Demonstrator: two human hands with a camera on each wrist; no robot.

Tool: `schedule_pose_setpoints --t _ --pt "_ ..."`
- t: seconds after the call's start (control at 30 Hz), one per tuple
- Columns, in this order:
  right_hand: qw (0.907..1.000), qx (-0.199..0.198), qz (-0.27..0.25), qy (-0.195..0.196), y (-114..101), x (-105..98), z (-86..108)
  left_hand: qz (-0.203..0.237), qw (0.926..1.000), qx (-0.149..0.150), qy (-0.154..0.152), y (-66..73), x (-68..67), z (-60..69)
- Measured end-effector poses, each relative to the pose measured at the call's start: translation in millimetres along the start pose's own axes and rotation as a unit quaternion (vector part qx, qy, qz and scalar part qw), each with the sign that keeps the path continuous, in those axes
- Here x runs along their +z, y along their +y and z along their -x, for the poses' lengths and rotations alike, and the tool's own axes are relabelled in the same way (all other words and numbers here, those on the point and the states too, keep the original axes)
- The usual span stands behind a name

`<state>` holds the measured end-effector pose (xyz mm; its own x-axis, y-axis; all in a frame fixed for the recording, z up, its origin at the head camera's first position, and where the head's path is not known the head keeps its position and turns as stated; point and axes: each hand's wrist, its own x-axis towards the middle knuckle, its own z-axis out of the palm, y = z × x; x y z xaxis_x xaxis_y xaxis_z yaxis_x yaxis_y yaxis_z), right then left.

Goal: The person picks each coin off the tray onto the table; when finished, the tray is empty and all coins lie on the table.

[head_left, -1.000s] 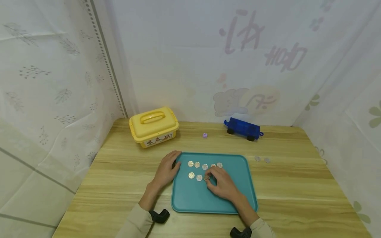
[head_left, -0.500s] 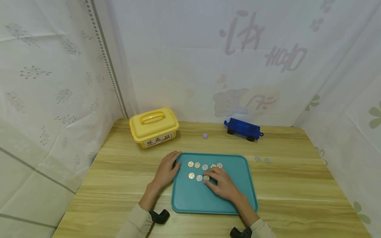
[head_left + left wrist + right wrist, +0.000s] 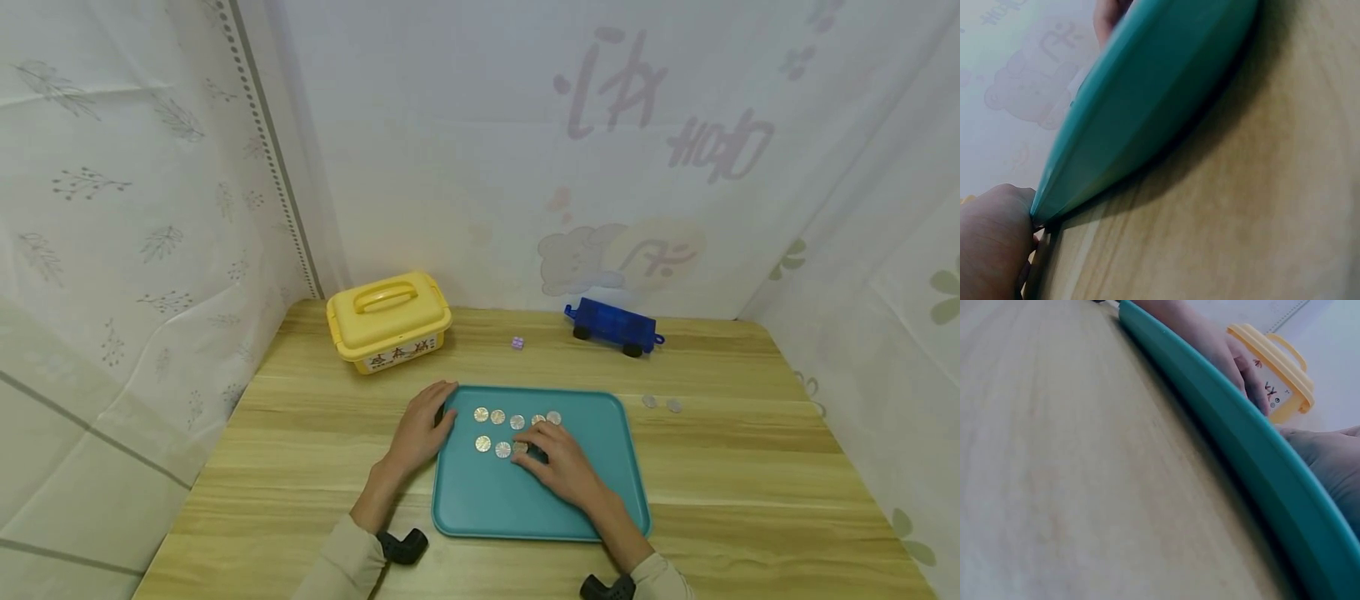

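Note:
On the teal tray (image 3: 536, 517) lie several round, shiny coins. The back row, with a coin (image 3: 517, 422) in its middle, is partly covered by my right hand (image 3: 558, 462). A shorter front row holds a coin (image 3: 483, 444) at its left end and another coin (image 3: 503, 450) beside it. At that row's right end, my right thumb and index finger pinch the edges of a coin (image 3: 521, 448). My left hand (image 3: 417, 429) rests on the tray's left rim near the back corner, its thumb over the rim. Both wrist views show mostly the tray's outer wall (image 3: 1254, 469); the coins are hidden there.
A yellow lidded box (image 3: 388, 321) with a handle stands at the back left. Behind the tray are a small purple cube (image 3: 517, 342) and a blue toy wagon (image 3: 613, 326). To the tray's right, two coins (image 3: 649, 402) lie on the wooden table (image 3: 742, 492).
The right thumb and index finger spread slightly, then settled about the end coin, which turned more face-up and shifted very little. The left hand and tray stayed put.

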<state>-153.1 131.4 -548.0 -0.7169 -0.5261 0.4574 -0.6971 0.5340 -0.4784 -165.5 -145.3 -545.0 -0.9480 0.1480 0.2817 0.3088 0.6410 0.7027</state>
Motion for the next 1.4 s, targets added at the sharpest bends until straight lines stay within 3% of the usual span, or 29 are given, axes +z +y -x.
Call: schedule_pose_setpoints --t 0.27,0.63,0.93,1.2,1.4 --pt "0.9987 0.027 -0.041 0.011 -0.7 -10.3 -2.5 -0.003 1.0 -0.004 -0.006 -1.0 0.0 -0.5" --pt "0.9962 0.064 -0.027 0.053 23.6 -45.4 1.3 -0.002 1.0 -0.006 -0.005 -1.8 0.3 -0.6" --pt "0.9892 0.108 0.022 0.097 49.7 -80.5 16.4 -0.005 1.0 -0.004 -0.004 -1.3 0.5 0.0" --pt "0.9846 0.1 0.033 0.139 76.0 -104.9 30.2 -0.004 0.9999 -0.009 -0.009 -2.4 0.3 -0.3" --pt "0.9734 0.184 0.056 0.124 92.2 -118.9 47.2 -0.001 0.9999 -0.01 -0.009 -2.9 0.6 -0.4"
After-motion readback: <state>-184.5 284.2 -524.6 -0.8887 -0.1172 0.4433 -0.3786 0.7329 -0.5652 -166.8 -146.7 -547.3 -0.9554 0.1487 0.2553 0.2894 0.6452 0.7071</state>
